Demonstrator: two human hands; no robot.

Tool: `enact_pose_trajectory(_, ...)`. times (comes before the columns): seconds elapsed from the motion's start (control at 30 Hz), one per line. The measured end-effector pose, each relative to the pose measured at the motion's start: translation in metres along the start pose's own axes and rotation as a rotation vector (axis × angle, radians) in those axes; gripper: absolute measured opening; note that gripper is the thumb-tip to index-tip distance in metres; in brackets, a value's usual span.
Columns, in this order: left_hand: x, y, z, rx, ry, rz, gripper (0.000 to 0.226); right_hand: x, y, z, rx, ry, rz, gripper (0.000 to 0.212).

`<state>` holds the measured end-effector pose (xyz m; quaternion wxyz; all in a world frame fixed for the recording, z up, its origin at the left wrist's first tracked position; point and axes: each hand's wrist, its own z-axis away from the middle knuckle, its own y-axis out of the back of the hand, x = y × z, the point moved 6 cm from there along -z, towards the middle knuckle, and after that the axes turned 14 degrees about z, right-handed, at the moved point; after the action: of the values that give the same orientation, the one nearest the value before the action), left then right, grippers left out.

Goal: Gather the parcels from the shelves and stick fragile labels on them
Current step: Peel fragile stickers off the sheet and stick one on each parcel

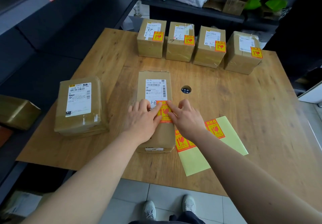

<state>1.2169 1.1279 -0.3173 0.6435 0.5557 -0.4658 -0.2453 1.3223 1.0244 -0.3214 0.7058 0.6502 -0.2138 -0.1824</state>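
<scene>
Nearest to the camera, a pair of grey shoes [149,209] is seen on the tiled floor, just before the near edge of the wooden table [244,102]. Close to this edge, to the right of the middle, a pale yellow backing sheet [196,161] is laid flat, with some orange-and-yellow stickers left on it. Touching its left side, a long cardboard parcel [142,88] lies in the middle of the table. On the top of it, a fragile label [164,113] is pressed down by both hands: the left hand [141,117] rests flat with nearly straight fingers, and the right hand [186,119] presses with a stretched forefinger while its other fingers are loosely bent and hold nothing. Near the left edge a flat parcel [79,100] is placed, without such a label. A round cable hole [186,89] is seen beside the long parcel. Along the far edge a row of four small boxes [179,49] is set, each one labelled. Behind, dark shelves [191,9] are seen.
</scene>
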Motion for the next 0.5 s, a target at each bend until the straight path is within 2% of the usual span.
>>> enact_pose_trajectory(0.37,-0.015,0.002,-0.006,-0.223,0.029,0.018,0.067,-0.003,0.0,0.001,-0.037,-0.025,0.106,0.053)
enact_pose_trajectory(0.5,-0.014,0.003,-0.004,-0.195,0.033,0.015,0.066,-0.007,0.0,0.014,-0.035,0.003,0.11,0.054)
